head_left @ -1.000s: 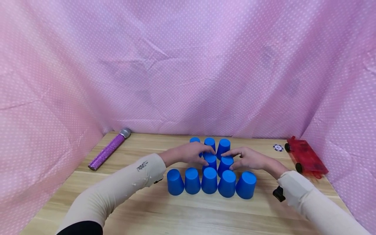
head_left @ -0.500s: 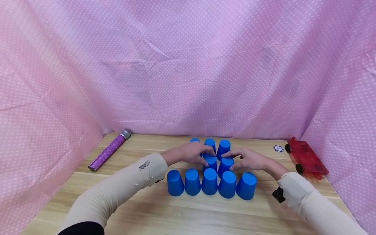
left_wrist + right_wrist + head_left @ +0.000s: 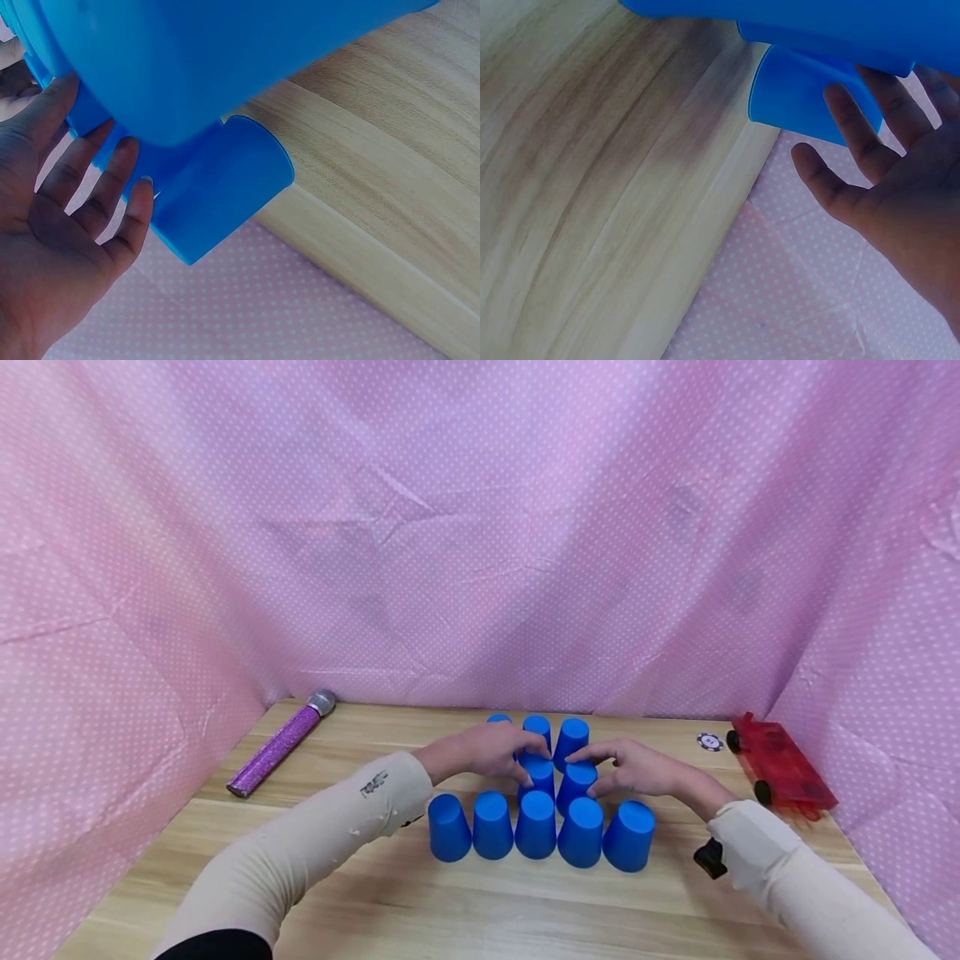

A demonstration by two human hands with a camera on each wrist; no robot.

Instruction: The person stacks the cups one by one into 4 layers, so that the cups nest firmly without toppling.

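Observation:
Upside-down blue cups stand in three rows in the head view. At the middle row, my left hand [image 3: 495, 750] pinches the left cup [image 3: 536, 772] between thumb and index finger. My right hand [image 3: 637, 767] pinches the right cup [image 3: 577, 781] beside it in the same way. Both cups are upside down among the others. The remaining fingers of the left hand [image 3: 67, 217] and the right hand [image 3: 900, 150] are spread loosely in the wrist views. Several cups make up the front row [image 3: 536, 825]; behind the hands is the back row [image 3: 573, 739], its left cup partly hidden.
A purple glitter microphone [image 3: 281, 745] lies at the table's left. On the right are a poker chip [image 3: 709, 742] and a translucent red toy vehicle [image 3: 787, 764] with black wheels. Pink dotted cloth [image 3: 480, 568] encloses the back and sides of the wooden table [image 3: 465, 910].

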